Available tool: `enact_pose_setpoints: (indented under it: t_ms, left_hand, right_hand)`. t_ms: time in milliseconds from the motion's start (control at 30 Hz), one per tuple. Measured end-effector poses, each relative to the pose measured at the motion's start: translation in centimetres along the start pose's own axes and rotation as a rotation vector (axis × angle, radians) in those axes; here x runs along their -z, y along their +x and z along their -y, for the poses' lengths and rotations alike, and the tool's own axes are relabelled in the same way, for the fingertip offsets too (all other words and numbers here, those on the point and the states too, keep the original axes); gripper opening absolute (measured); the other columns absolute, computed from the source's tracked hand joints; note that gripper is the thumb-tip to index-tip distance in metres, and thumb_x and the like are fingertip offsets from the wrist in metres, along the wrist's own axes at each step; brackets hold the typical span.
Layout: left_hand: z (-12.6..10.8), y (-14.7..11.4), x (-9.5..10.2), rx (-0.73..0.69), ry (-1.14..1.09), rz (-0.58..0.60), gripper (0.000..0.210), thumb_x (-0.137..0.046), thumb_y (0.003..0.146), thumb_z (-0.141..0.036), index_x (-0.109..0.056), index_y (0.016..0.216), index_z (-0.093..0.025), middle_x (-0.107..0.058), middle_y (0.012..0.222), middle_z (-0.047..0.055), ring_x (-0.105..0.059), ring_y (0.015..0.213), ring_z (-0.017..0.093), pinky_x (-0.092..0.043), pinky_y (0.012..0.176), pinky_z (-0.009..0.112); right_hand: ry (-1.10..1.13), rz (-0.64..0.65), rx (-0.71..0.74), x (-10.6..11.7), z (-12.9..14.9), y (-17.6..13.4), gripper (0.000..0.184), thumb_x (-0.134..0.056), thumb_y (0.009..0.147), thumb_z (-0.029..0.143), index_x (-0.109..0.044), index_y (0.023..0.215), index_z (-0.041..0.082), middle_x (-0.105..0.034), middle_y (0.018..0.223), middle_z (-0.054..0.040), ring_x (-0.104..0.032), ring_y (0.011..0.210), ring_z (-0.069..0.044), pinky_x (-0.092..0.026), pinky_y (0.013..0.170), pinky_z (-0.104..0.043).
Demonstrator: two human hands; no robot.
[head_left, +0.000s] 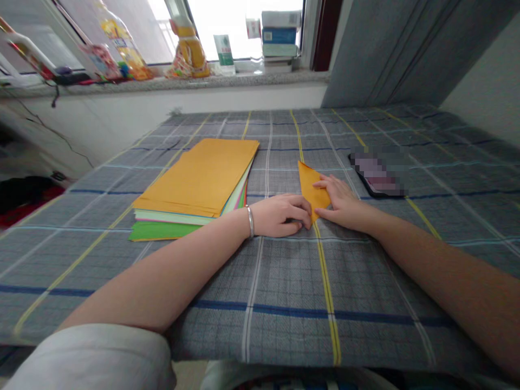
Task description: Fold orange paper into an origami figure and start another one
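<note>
A small piece of orange paper (307,183), folded into a triangle, lies on the checked tablecloth between my two hands. My left hand (283,214), with a silver bangle at the wrist, has its fingers curled at the paper's lower left edge and appears to pinch it there. From the right side, my right hand (343,205) rests on the paper with its fingers stretched and the thumb apart, near the lower right edge. Left of my left hand lies a stack of coloured paper (203,176), orange sheets on top, with white, pink and green ones showing below.
A phone (377,176) with a blurred screen lies to the right, beyond my right hand. Grey checked tablecloth (292,281) covers the table. On the windowsill (244,80) behind stand bottles, a tube (224,51) and stacked boxes (280,35). A grey curtain (382,49) hangs at right.
</note>
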State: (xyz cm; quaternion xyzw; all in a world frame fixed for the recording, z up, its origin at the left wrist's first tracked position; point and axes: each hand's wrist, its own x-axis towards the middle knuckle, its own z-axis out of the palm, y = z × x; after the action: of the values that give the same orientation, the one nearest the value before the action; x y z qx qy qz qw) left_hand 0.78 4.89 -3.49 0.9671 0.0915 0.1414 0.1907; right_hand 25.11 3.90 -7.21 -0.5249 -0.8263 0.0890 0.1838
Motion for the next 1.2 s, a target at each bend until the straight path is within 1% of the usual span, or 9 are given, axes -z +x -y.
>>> enact_pose_setpoints:
  t_ms: [200,333,433,600,767,867,967,1100,1200]
  left_hand:
    - [0.5,-0.1,-0.1,0.068,-0.163,-0.082,0.027,-0.046,0.093,-0.018,-0.072,0.086,-0.019,-0.064,0.108,0.009,-0.062,0.108,0.017,-0.046,0.105,0.035]
    - [0.6,0.3,-1.0,0.39,0.035,-0.271,0.032,-0.046,0.094,-0.024,-0.063,0.119,-0.012,-0.062,0.125,0.014,-0.055,0.122,0.022,-0.042,0.11,0.041]
    - [0.5,0.8,-1.8,0.609,0.265,-0.212,0.049,-0.049,0.096,-0.036,-0.052,0.136,-0.008,-0.052,0.142,0.018,-0.045,0.135,0.03,-0.031,0.117,0.051]
    - [0.2,1.6,-2.0,0.687,0.295,-0.146,0.055,-0.047,0.097,-0.043,-0.049,0.14,-0.009,-0.048,0.148,0.016,-0.037,0.142,0.032,-0.023,0.119,0.056]
    - [0.3,2.0,-1.9,0.634,-0.019,-0.313,0.051,-0.053,0.093,-0.031,-0.05,0.14,-0.009,-0.053,0.144,0.015,-0.047,0.135,0.029,-0.032,0.117,0.049]
    - [0.4,2.0,-2.2,0.51,-0.352,-0.468,0.056,-0.051,0.094,-0.03,-0.041,0.147,-0.016,-0.053,0.144,0.013,-0.054,0.129,0.024,-0.042,0.111,0.043]
    - [0.2,2.1,-2.5,0.339,-0.548,-0.533,0.063,-0.052,0.095,-0.036,-0.029,0.153,-0.023,-0.046,0.151,0.012,-0.054,0.129,0.024,-0.045,0.109,0.042]
    - [0.0,2.2,-2.7,0.214,-0.47,-0.558,0.06,-0.047,0.099,-0.042,-0.028,0.154,-0.026,-0.037,0.156,0.01,-0.044,0.139,0.026,-0.036,0.116,0.044]
    - [0.4,2.2,-2.8,0.162,-0.375,-0.602,0.053,-0.042,0.101,-0.044,-0.036,0.151,-0.026,-0.037,0.157,0.007,-0.034,0.145,0.025,-0.025,0.122,0.044]
  right_hand:
    - [0.087,-0.102,-0.044,-0.3,-0.5,0.3,0.075,-0.064,0.073,0.039,-0.036,0.14,0.021,-0.043,0.146,-0.0181,-0.038,0.139,-0.036,-0.031,0.114,-0.056]
    - [0.075,-0.155,-0.134,-0.4,-0.4,0.7,0.083,-0.067,0.07,0.041,-0.034,0.143,0.017,-0.048,0.141,-0.0195,-0.044,0.134,-0.038,-0.032,0.112,-0.057]
    - [0.08,-0.159,-0.147,-0.6,-0.3,1.0,0.083,-0.068,0.071,0.044,-0.035,0.143,0.019,-0.048,0.143,-0.0192,-0.043,0.134,-0.039,-0.032,0.112,-0.058]
    - [0.176,-0.161,-0.172,-0.6,0.0,1.4,0.08,-0.068,0.073,0.047,-0.037,0.142,0.02,-0.049,0.143,-0.0198,-0.046,0.134,-0.037,-0.033,0.111,-0.059]
    - [0.363,-0.16,-0.236,-0.5,0.2,1.7,0.085,-0.071,0.071,0.046,-0.034,0.144,0.021,-0.046,0.146,-0.021,-0.045,0.135,-0.037,-0.033,0.112,-0.059]
    - [0.589,-0.201,-0.263,-0.7,0.6,1.9,0.093,-0.071,0.071,0.048,-0.026,0.147,0.022,-0.047,0.144,-0.0208,-0.049,0.132,-0.034,-0.037,0.11,-0.057]
    - [0.815,-0.265,-0.175,-0.8,1.4,2.1,0.094,-0.072,0.071,0.046,-0.02,0.148,0.029,-0.048,0.144,-0.0153,-0.049,0.133,-0.03,-0.038,0.111,-0.054]
    - [0.908,-0.336,-0.116,-0.6,2.8,2.0,0.089,-0.072,0.072,0.039,-0.022,0.146,0.037,-0.044,0.15,-0.0087,-0.035,0.143,-0.025,-0.027,0.118,-0.054]
    - [0.961,-0.294,-0.067,-0.2,3.4,1.7,0.087,-0.071,0.075,0.041,-0.022,0.147,0.039,-0.035,0.157,-0.0064,-0.03,0.146,-0.024,-0.029,0.117,-0.054]
